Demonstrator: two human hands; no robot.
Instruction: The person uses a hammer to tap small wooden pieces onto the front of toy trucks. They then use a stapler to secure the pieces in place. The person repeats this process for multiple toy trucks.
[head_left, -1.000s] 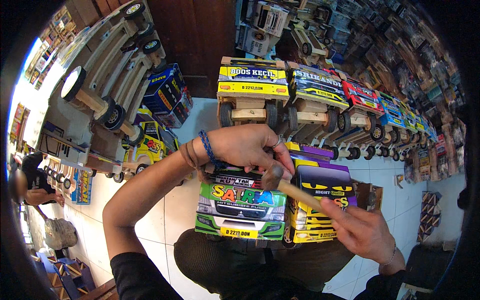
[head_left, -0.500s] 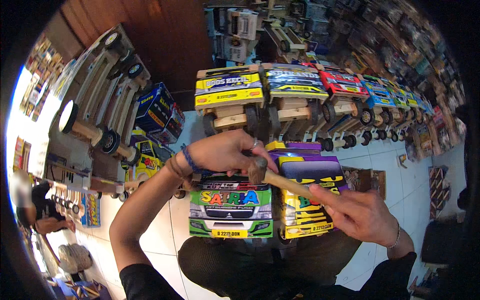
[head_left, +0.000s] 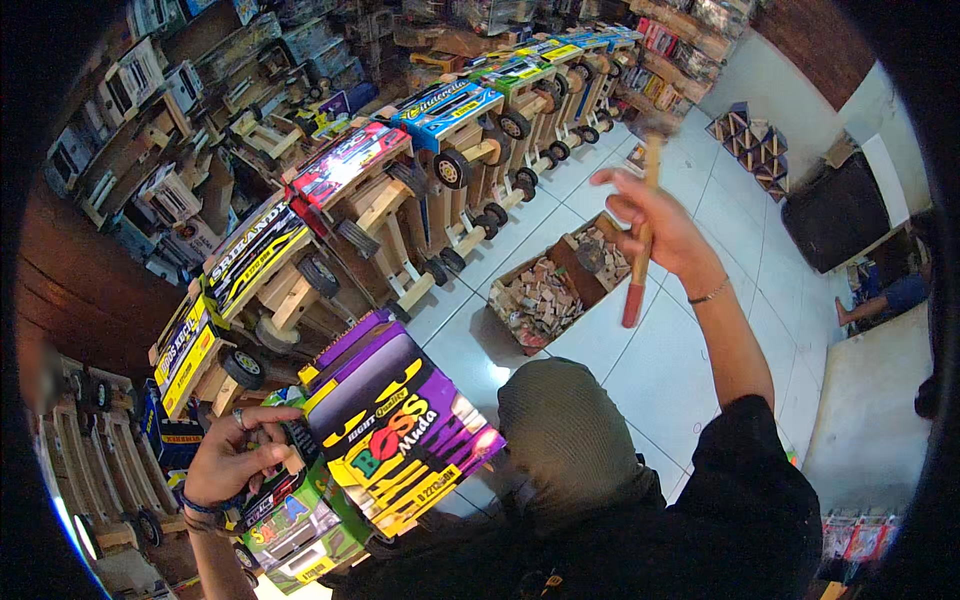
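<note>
My right hand (head_left: 668, 232) is raised out to the right, wrapped around a hammer (head_left: 644, 245) with a wooden handle and a red end. The hammer's head is blurred by motion. At the lower left my left hand (head_left: 232, 465) pinches a small wooden block (head_left: 293, 462) between thumb and fingers, just above a green toy truck (head_left: 318, 530). A purple and yellow toy truck (head_left: 400, 430) stands beside the green one, close to my legs, and partly covers it. Both truck fronts carry colourful printed panels.
A wooden box (head_left: 565, 328) full of wood offcuts sits on the tiled floor (head_left: 640, 370). Tilted toy trucks (head_left: 350, 165) stand in a long row beyond, with wheels facing me. More wooden truck frames (head_left: 105, 450) are at the left. A black chair-like object (head_left: 835, 215) stands far right.
My view has swung to the right. The right hand has lifted the hammer away from the trucks and out to the right. The left hand now shows a small wooden block in its fingers.
</note>
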